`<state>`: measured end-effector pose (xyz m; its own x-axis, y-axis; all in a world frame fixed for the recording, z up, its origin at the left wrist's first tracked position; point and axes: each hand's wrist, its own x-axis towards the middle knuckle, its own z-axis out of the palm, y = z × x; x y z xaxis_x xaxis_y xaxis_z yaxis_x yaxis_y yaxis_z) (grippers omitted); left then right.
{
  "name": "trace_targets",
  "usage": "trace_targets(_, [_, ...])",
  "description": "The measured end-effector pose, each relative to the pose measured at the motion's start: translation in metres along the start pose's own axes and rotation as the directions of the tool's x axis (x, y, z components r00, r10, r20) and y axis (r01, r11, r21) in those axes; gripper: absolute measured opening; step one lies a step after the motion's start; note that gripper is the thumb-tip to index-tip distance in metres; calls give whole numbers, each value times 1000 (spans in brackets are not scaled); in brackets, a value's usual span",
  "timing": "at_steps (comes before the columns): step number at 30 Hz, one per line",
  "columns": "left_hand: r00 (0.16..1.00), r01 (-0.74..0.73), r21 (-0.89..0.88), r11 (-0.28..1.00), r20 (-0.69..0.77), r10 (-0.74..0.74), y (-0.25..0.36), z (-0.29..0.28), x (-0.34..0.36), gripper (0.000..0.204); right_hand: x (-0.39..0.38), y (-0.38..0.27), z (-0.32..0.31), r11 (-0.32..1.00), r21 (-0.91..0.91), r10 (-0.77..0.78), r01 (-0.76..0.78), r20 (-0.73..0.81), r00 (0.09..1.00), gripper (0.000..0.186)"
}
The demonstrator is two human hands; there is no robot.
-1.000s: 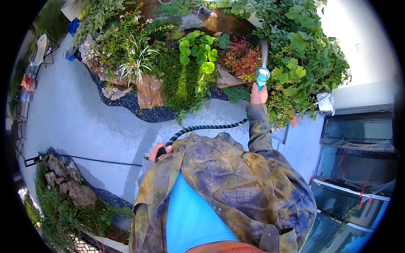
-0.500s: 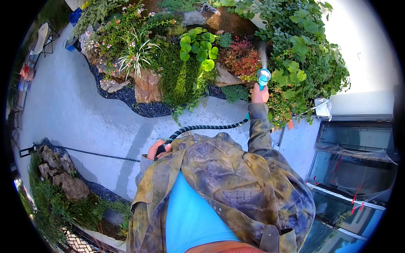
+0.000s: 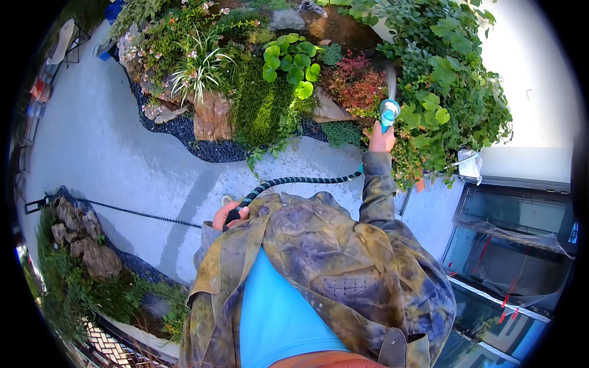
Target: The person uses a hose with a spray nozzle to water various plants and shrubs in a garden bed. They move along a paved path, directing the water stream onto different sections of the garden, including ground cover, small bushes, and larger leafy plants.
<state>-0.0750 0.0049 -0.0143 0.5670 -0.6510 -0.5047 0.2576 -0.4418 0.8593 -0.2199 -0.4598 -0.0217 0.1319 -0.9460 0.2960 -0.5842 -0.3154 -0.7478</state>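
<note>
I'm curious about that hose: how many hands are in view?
2: the left hand holds the hose beside the jacket; the right hand grips the blue spray nozzle near the red-leaved plant.

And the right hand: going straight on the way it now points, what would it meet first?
Beyond the spray nozzle it grips, the right hand would probably meet the edge of the leafy green plants first, though this single view leaves depth unclear.

From mid-view, a planted bed spans 10 to 2 o'clock, with a spider plant in it at 11. At 2, the right hand surrounds the spray nozzle. The left hand, at 8, surrounds the hose; rocks lie farther out.
</note>
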Motion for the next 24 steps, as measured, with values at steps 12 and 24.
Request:
trace_targets(12, [999, 28, -86, 996, -29, -30, 22, 13, 0, 37, 25, 25, 13, 992, 27, 124, -125, 14, 992, 42])
trace_targets(24, [999, -46, -86, 995, -14, 45, 38, -59, 41, 36, 21, -37, 44, 913, 312, 275, -263, 5, 961, 35])
